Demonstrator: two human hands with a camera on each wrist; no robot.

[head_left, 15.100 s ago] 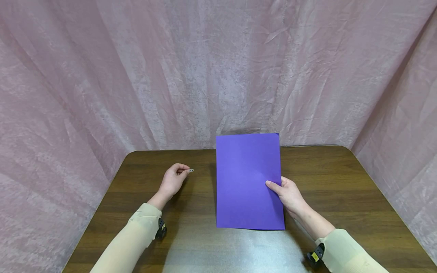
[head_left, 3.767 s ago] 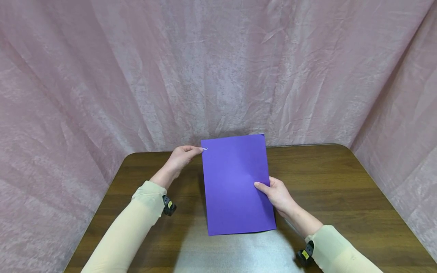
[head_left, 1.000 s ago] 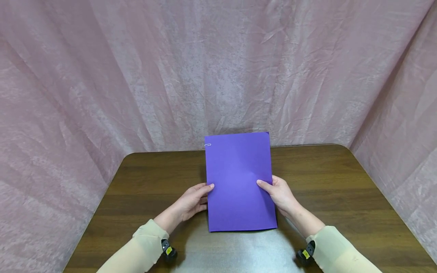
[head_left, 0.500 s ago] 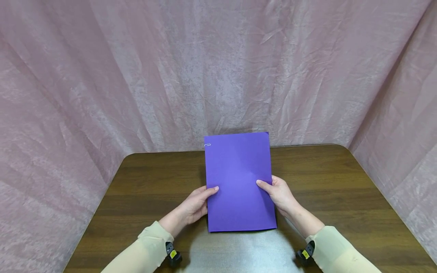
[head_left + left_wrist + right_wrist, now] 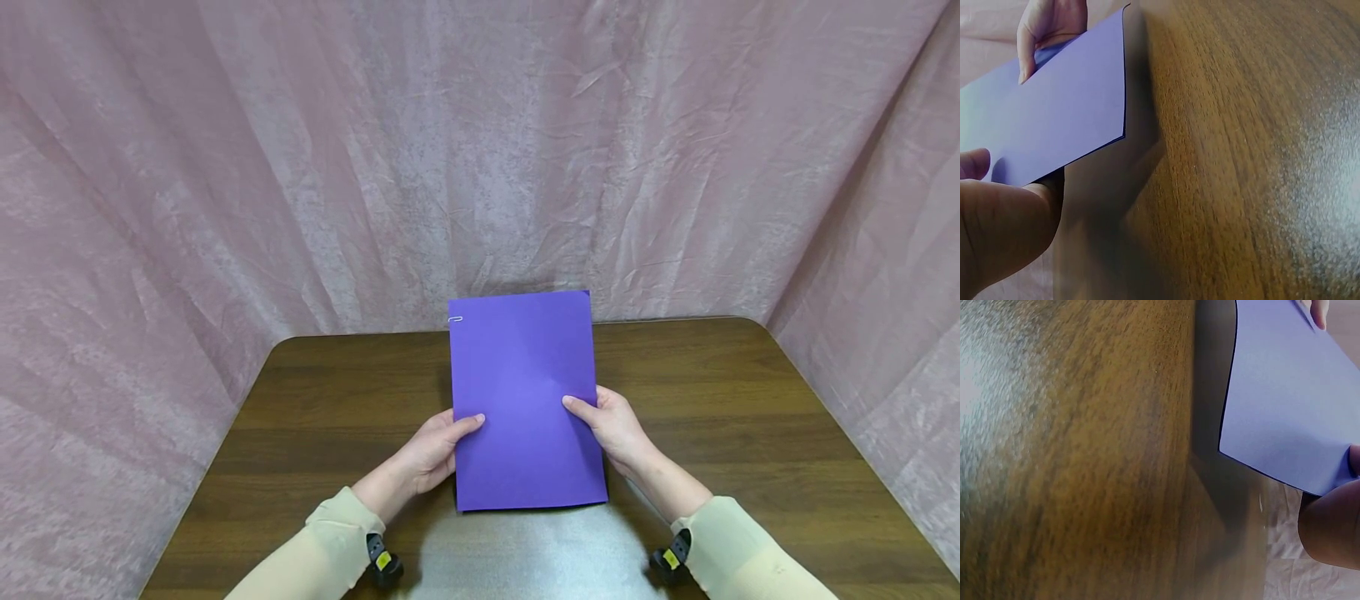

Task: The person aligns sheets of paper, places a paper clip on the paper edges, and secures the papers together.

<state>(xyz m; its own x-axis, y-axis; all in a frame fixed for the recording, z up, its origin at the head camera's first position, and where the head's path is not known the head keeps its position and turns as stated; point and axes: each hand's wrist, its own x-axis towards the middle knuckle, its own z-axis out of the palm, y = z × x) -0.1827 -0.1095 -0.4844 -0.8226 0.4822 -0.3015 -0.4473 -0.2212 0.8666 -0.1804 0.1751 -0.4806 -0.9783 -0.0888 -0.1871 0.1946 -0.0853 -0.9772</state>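
Both hands on the purple sheet

Firmly, the left hand (image 5: 431,454) grips the left edge of the purple sheet (image 5: 525,392), its thumb laid across the front face and the other fingers hidden behind. The right hand (image 5: 615,429) pinches the right edge at about the same height, thumb on the front. Between them the sheet stands raised above the desk (image 5: 750,417), its top reaching up in front of the pink curtain (image 5: 300,167). A small paper clip (image 5: 455,319) sits on the upper left corner of the sheet; only the head view shows it. From the left wrist view, the sheet (image 5: 1054,119) runs edge-on away from the near thumb, with the far hand's fingers (image 5: 1044,31) on its other side and a shadow on the wood below. From the right wrist view, the sheet's lower corner (image 5: 1285,412) hangs clear of the desk.
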